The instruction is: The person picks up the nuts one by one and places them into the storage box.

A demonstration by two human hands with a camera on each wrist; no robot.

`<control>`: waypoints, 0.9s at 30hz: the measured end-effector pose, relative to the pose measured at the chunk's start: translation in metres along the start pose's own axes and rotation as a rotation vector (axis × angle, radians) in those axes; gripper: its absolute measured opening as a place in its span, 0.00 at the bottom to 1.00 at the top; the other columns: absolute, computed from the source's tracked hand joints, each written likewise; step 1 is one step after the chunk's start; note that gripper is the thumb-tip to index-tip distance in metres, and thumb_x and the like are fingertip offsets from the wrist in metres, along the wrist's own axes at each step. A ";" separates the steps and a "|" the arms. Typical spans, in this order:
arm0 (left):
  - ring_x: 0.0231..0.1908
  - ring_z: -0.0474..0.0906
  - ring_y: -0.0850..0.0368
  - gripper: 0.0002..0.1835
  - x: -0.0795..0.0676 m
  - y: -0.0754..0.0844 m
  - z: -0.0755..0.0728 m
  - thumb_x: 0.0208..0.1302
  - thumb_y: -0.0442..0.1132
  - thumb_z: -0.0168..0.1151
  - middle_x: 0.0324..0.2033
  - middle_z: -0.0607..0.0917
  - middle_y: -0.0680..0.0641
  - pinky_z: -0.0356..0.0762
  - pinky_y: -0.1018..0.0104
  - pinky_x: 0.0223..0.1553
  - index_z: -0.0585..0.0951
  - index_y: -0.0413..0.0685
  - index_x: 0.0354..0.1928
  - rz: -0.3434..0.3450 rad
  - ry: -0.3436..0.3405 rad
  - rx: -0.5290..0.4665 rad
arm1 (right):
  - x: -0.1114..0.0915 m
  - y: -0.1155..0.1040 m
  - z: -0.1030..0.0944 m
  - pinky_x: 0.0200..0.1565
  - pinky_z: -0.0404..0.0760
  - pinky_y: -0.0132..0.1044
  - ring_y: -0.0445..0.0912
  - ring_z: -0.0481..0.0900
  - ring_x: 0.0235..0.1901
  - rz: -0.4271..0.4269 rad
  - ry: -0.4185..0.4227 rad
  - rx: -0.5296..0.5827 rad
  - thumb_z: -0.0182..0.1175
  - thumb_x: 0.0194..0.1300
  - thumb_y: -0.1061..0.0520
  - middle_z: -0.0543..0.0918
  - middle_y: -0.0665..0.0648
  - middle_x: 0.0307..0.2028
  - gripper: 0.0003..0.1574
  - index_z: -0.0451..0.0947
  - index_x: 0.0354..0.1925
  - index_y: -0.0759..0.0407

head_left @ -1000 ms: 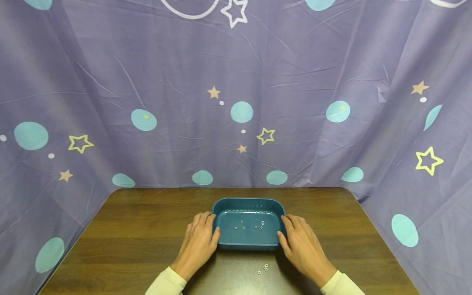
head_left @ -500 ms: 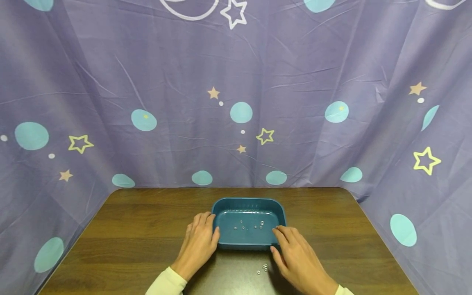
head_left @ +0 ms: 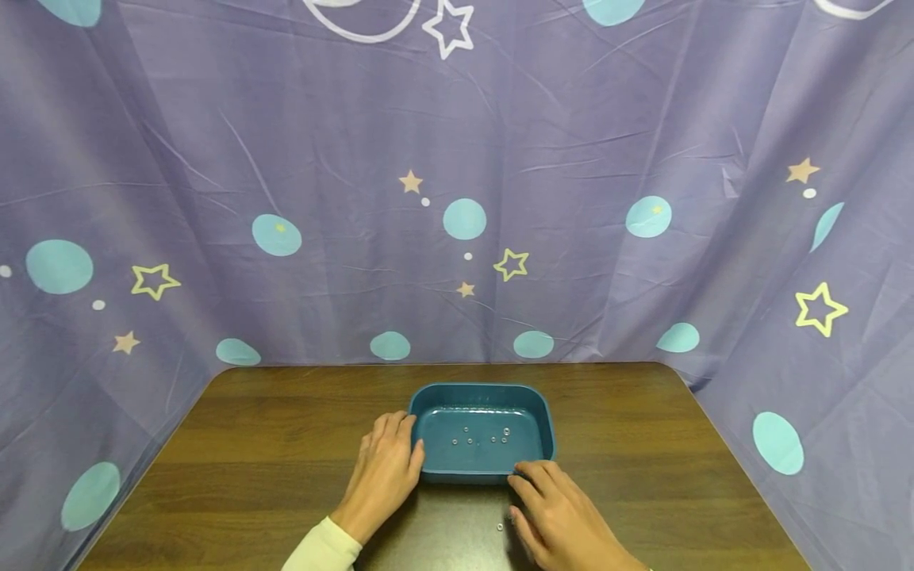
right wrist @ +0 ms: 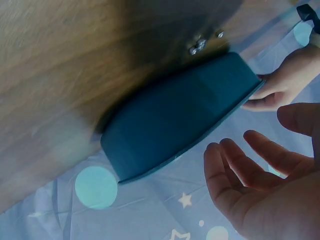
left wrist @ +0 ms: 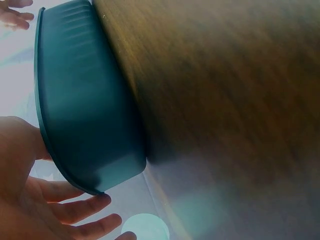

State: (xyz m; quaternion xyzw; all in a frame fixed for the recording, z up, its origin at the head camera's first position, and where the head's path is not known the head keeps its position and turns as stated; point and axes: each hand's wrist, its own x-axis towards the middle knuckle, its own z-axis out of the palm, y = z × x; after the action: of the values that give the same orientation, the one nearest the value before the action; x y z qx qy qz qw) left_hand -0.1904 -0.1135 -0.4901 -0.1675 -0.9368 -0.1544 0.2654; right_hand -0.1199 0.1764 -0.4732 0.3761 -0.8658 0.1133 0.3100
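Note:
A teal rectangular tray (head_left: 443,461) stands on the table, with several small silver nuts (head_left: 506,431) scattered over its floor. My left hand (head_left: 385,460) holds the tray's left end; in the left wrist view the thumb is inside the rim and the fingers are outside. Bent loosely and holding nothing, my right hand (head_left: 564,511) hovers by the tray's front right corner. One loose nut (head_left: 500,526) shows on the table left of the right thumb. The right wrist view shows a small cluster of nuts (right wrist: 200,44) beside it, mostly hidden by the hand in the head view.
The brown wooden table (head_left: 286,428) stretches out on both sides of the tray. A purple curtain (head_left: 343,277) printed with stars and dots hangs behind the table and along its sides.
My right hand has let go of the tray's right end and moved left and toward me, over the loose nuts. The left hand and the tray have stayed in place.

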 end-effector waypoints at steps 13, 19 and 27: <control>0.56 0.76 0.41 0.21 -0.002 -0.001 0.002 0.61 0.41 0.69 0.51 0.82 0.39 0.78 0.41 0.48 0.82 0.36 0.53 -0.013 0.001 0.005 | -0.005 -0.001 0.018 0.45 0.79 0.41 0.48 0.78 0.43 -0.132 0.051 0.033 0.62 0.65 0.52 0.83 0.54 0.44 0.14 0.83 0.44 0.60; 0.56 0.75 0.41 0.21 -0.002 -0.001 0.002 0.61 0.41 0.69 0.51 0.82 0.39 0.78 0.41 0.48 0.82 0.36 0.53 -0.019 -0.003 0.010 | -0.009 -0.002 0.025 0.39 0.79 0.39 0.46 0.76 0.40 -0.113 -0.045 -0.010 0.73 0.50 0.52 0.82 0.51 0.40 0.19 0.83 0.41 0.57; 0.56 0.76 0.41 0.22 -0.001 0.000 -0.001 0.62 0.41 0.69 0.52 0.82 0.39 0.78 0.41 0.48 0.81 0.36 0.54 -0.012 -0.006 0.005 | -0.011 -0.003 0.031 0.39 0.78 0.38 0.45 0.75 0.39 -0.074 -0.192 -0.054 0.74 0.53 0.49 0.81 0.50 0.39 0.18 0.83 0.41 0.55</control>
State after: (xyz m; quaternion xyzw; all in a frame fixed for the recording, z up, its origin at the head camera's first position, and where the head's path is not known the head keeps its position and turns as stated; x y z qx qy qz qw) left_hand -0.1890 -0.1140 -0.4905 -0.1620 -0.9390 -0.1532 0.2619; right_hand -0.1260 0.1676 -0.5042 0.4082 -0.8798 0.0419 0.2399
